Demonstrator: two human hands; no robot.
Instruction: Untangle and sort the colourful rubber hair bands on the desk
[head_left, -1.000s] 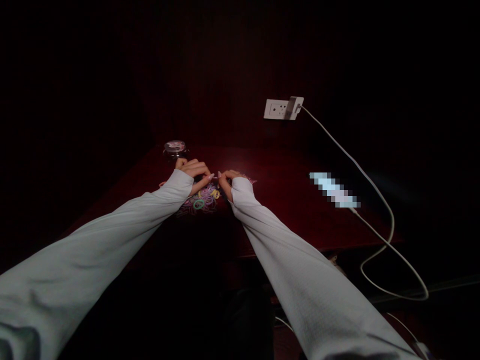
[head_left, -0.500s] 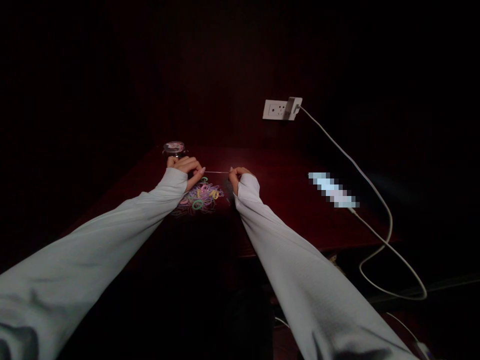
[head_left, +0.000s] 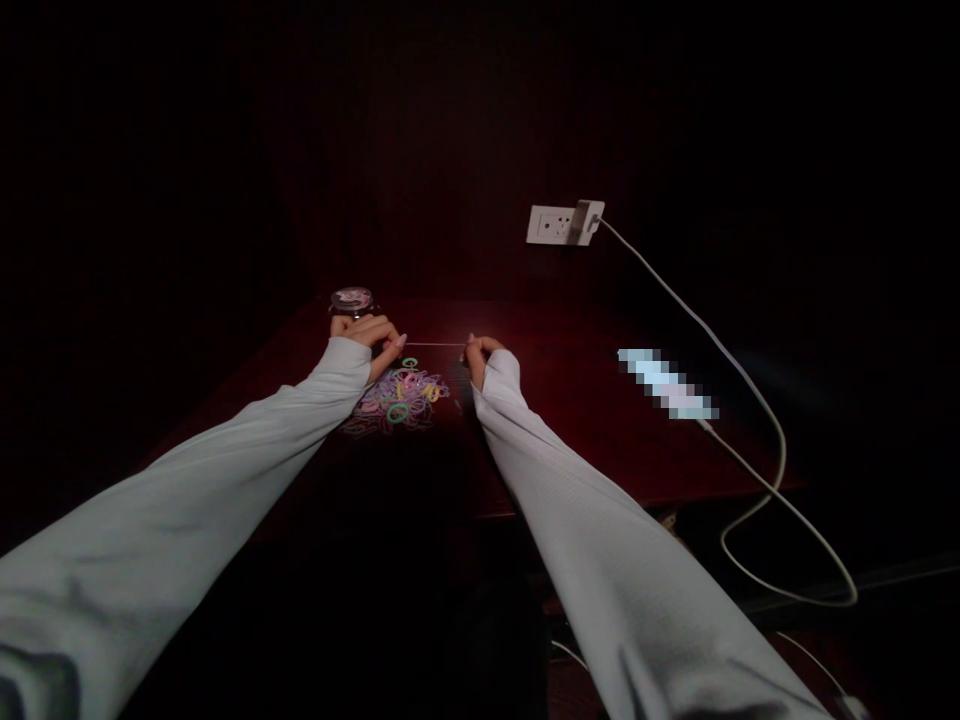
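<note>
Over the far middle of the dark red desk (head_left: pixel 570 440), both hands are working close together. The left hand (head_left: pixel 367 335) is pinching one end of a thin pale strand (head_left: pixel 435 344), the right hand (head_left: pixel 480 352) is pinching the other, and each grip is closing tight on its end, fingertips together. The strand is running straight and level between them, just above the desk, so I'm judging the hands are pulling against each other to hold it taut. It is too fine to tell whether it is a stretched band or a thread.

Right beneath, a heap of small coloured elastic bands (head_left: pixel 401 395) is lying on the desk: purple, green, yellow and pink loops, with the left wrist resting at its edge. Just behind the left hand, a small round tin (head_left: pixel 352 299) is sitting near the back of the desk.

Off to the right, well apart from the hands, a phone (head_left: pixel 666 383) is lying flat. A white cable (head_left: pixel 750 400) is running from it, looping off the desk edge and rising to a charger (head_left: pixel 587 220) plugged into the wall socket (head_left: pixel 546 225). Nothing is crowding the gap between the hands, and everything else is sinking into darkness.
</note>
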